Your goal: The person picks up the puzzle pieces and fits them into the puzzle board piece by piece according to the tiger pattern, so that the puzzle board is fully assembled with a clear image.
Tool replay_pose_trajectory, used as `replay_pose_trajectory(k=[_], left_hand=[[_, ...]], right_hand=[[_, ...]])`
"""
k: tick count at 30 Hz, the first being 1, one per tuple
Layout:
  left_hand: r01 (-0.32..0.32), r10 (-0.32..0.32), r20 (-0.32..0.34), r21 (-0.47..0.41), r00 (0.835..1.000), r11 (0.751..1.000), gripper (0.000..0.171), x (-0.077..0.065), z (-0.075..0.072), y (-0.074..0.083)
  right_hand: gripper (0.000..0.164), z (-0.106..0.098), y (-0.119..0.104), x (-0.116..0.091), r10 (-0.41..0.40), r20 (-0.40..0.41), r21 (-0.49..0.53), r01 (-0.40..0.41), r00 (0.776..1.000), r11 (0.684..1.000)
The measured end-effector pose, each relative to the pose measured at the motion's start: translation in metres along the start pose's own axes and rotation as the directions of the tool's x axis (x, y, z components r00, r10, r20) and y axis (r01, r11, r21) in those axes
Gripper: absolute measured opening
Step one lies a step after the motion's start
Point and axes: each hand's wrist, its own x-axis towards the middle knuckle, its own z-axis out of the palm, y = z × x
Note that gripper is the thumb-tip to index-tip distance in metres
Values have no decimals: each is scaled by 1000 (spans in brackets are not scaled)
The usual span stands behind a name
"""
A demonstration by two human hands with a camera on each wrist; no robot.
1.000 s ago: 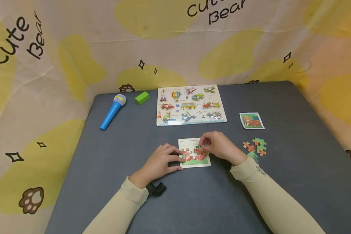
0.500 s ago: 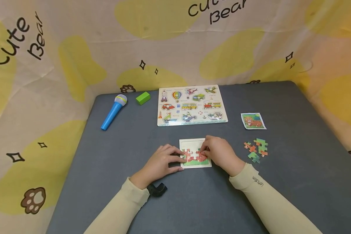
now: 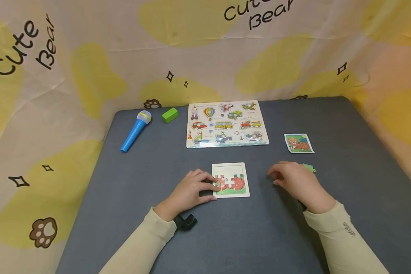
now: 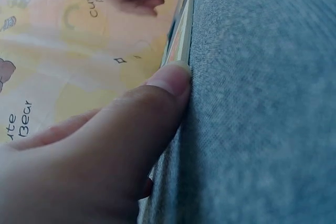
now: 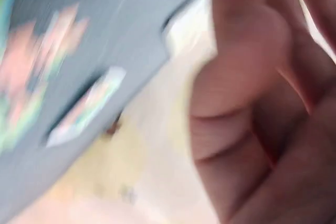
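where the tray (image 3: 230, 168) lies: flat on the table (image 3: 233, 236), its lower part filled with pieces (image 3: 238, 184), a gap among them, the upper strip bare
left hand (image 3: 189, 193): at the tray's nine o'clock, fingers lightly bent, tips resting on it, thumb at the near corner; not clenched
right hand (image 3: 297, 183): three o'clock, fingers loosely curved, released; no piece shows in it
loose pieces (image 3: 309, 168): three o'clock, mostly hidden behind the right hand
card (image 3: 299, 144): two o'clock
tray risk: uneven pressure from the left hand could slide it or tip pieces up
loose-piece risk: the right hand, so close, could brush and scatter them
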Motion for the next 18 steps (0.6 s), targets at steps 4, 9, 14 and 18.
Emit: replay_pose_trajectory(k=[4, 9, 14, 18], left_hand=[[5, -5, 6, 0, 1000, 1000, 32, 0, 0, -1], [3, -3, 8, 5, 1000, 1000, 32, 0, 1, -1], [-3, 3, -2, 13, 1000, 1000, 32, 1, 1, -1], [-5, 5, 0, 14, 1000, 1000, 32, 1, 2, -1]], right_hand=[[32, -14, 31, -16, 85, 128, -38, -81, 988, 996], [30, -12, 51, -23, 116, 207, 14, -122, 971, 992], [34, -9, 59, -23, 117, 202, 65, -132, 972, 989], [33, -6, 63, -24, 106, 197, 72, -122, 975, 990]])
